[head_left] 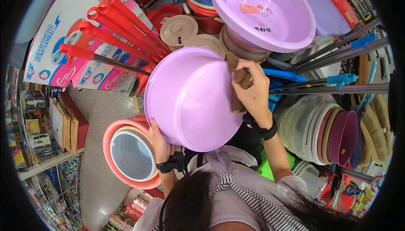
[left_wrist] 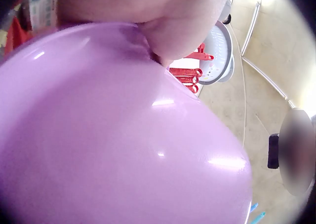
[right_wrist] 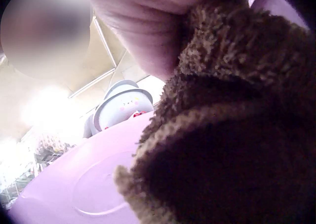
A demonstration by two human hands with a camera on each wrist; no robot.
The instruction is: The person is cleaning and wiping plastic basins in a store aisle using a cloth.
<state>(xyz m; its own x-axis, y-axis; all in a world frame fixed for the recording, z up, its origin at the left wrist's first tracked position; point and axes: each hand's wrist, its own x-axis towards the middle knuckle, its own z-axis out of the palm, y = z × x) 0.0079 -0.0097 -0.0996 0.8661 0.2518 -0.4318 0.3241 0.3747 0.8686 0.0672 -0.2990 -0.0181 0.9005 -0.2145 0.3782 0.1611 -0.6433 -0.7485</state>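
A purple basin (head_left: 190, 100) is tilted in front of the person, its outer side and base facing up. The left hand (head_left: 159, 140) grips its lower left rim; in the left wrist view that hand (left_wrist: 182, 26) lies at the edge of the basin (left_wrist: 123, 120). Bunched in the right hand (head_left: 254, 91) is a brown cloth (head_left: 237, 100), at the basin's right edge. The right wrist view shows the cloth (right_wrist: 222, 61) close up under the hand (right_wrist: 148, 26), with the basin (right_wrist: 89, 169) behind it. The left fingertips are hidden.
Another purple basin (head_left: 270, 11) tops a stack at the back. Red-handled poles (head_left: 130, 28) lean on the left beside printed boxes (head_left: 55, 41). An orange basin (head_left: 113, 163) holding a grey basket is at lower left; nested baskets (head_left: 320, 134) and grey poles (head_left: 354, 88) are on the right.
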